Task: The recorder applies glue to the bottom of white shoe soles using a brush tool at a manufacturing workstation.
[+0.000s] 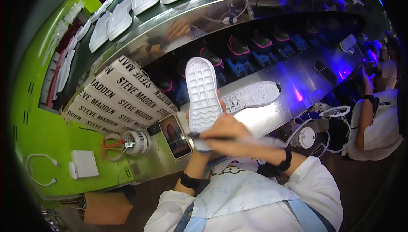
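Shoe sole, moulded and white, held up at the centre of the view above a metal workbench, its long shape nearly upright with the rounded end at the top. The face turned toward the camera has a smooth raised rim; the upper half is a grid of shallow, rounded cells, and the lower half is crossed by wavy ridges. Its bottom end is partly hidden by the other arm and hand.

The left hand grips the sole from behind, fingers curled round its right edge; most of that hand is out of sight. The right hand, blurred, is closed around a slim dark-handled tool that lies across the sole's lower part; its tip is too unclear to identify. Both wrists wear black bands.

Just right of the held sole, a second white sole lies on the bench. To the left, a smartphone with a lit screen stands near a white carton with black lettering. Beyond are a tape roll, red-handled scissors and a green table. Dark, pink-trimmed shoes line the back; a co-worker sits at right.
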Motion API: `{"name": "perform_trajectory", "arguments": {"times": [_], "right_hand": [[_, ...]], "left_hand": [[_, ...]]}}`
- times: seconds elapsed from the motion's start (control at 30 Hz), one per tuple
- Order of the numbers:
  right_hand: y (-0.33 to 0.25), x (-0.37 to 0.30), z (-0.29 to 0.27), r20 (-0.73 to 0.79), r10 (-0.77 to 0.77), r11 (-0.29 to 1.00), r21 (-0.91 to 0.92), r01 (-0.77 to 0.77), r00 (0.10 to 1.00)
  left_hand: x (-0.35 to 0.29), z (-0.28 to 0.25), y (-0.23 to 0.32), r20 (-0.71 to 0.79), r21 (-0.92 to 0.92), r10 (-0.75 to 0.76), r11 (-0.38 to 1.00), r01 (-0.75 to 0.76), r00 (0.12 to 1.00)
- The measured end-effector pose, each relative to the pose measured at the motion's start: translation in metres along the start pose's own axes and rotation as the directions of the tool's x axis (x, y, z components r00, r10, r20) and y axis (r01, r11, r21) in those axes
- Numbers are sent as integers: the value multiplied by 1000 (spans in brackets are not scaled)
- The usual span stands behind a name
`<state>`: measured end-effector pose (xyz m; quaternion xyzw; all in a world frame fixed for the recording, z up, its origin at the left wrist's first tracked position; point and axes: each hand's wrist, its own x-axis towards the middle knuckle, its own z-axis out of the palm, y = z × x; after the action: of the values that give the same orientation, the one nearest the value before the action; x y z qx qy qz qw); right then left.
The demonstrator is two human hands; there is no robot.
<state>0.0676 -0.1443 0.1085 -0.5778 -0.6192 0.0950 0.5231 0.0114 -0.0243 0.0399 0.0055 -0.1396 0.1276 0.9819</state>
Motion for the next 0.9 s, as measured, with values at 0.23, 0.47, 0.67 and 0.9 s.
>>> {"name": "perform_trajectory", "arguments": {"times": [0.23, 0.47, 0.67, 0.9], "right_hand": [[-15, -1, -18, 442, 562, 572, 403, -715, 699], [-5, 9, -46, 570, 471, 465, 488, -739, 673], [-7, 14, -57, 590, 224, 896, 188, -402, 775], [-21, 14, -68, 540, 192, 936, 150, -318, 820]], "left_hand": [[8, -5, 36, -82, 28, -258, 965, 261, 963], [14, 28, 35, -228, 254, -186, 936, 242, 956], [26, 41, 34, -460, 92, -383, 877, 472, 801], [40, 76, 19, -714, 223, -408, 638, 737, 569]]}}
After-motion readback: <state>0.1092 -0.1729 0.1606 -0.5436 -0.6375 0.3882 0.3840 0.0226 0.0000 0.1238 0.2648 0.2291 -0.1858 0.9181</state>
